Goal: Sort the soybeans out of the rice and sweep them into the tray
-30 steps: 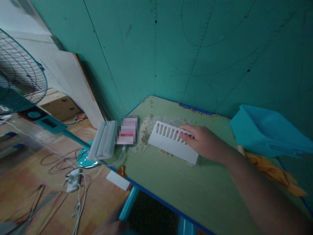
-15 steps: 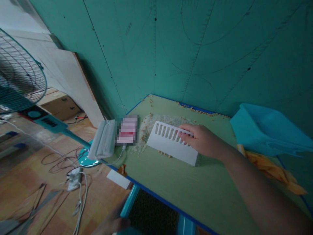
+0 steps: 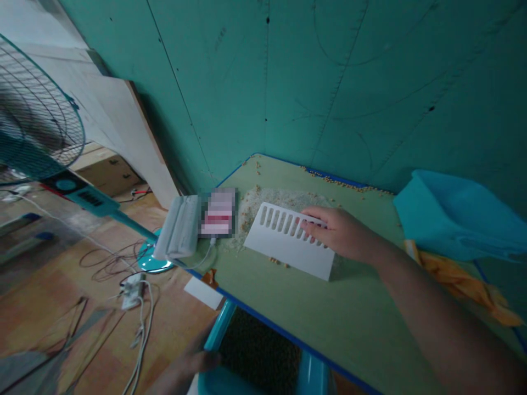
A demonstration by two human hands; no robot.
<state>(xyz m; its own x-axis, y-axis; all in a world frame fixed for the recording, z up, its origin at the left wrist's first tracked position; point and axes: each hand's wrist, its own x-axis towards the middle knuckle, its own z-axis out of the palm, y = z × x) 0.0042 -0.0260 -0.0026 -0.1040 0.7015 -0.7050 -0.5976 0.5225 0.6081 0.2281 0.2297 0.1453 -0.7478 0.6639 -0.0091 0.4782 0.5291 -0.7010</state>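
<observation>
My right hand (image 3: pixel 340 233) rests on the upper right part of a white slotted plastic board (image 3: pixel 288 244), fingers curled over its slotted edge and gripping it. The board stands tilted on the green table (image 3: pixel 313 318), against a spread of white grains and yellow kernels (image 3: pixel 255 206). My left hand (image 3: pixel 185 373) is low at the frame's bottom, below the table's front edge, at a teal container (image 3: pixel 247 378). It is blurred and its fingers are not clear.
A phone (image 3: pixel 219 213) with a cable and a white folded device (image 3: pixel 179 233) lie at the table's left edge. Blue cloth (image 3: pixel 457 216) and an orange cloth (image 3: pixel 461 285) sit right. A standing fan (image 3: pixel 37 142), cables and a power strip (image 3: pixel 132 285) occupy the floor left.
The board has slid slightly toward me and left under my right hand. The view has shifted a little; my left hand stays low by the teal container.
</observation>
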